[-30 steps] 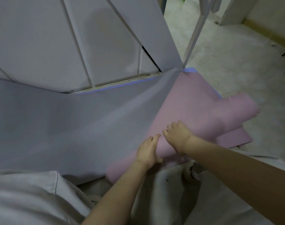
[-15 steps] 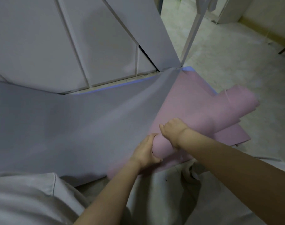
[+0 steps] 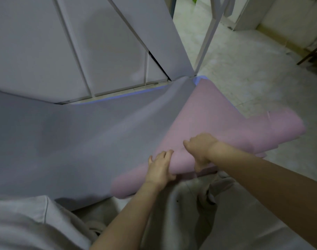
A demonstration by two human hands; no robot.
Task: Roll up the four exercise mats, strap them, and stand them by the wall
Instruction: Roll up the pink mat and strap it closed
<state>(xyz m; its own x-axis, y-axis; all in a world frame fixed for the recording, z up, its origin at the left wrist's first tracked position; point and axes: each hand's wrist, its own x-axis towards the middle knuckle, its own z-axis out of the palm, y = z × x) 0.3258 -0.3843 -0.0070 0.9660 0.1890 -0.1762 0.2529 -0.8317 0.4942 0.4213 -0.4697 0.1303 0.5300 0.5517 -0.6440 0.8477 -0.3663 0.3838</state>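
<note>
Pale tiled floor (image 3: 244, 73) stretches off to the right of the pink mat (image 3: 213, 112), which is partly rolled, with the rolled part nearest me and the flat part reaching away toward the white panels (image 3: 82, 42). Left of the pink mat a grey mat (image 3: 73, 141) lies spread flat, and a blue edge (image 3: 198, 80) shows at the pink mat's far corner. Both grips are closed on the rolled part near its middle. The left hand (image 3: 159, 168) lies over the top with its thumb tucked on the near side, and the right hand (image 3: 199, 148) sits just beside it, fingers curled over the crest. I judge the rolling only partly done. To do it well I would spread the hands wider, since the right end looks fatter though blurred, press down while turning away, and watch that the edges stack square for strapping.
</note>
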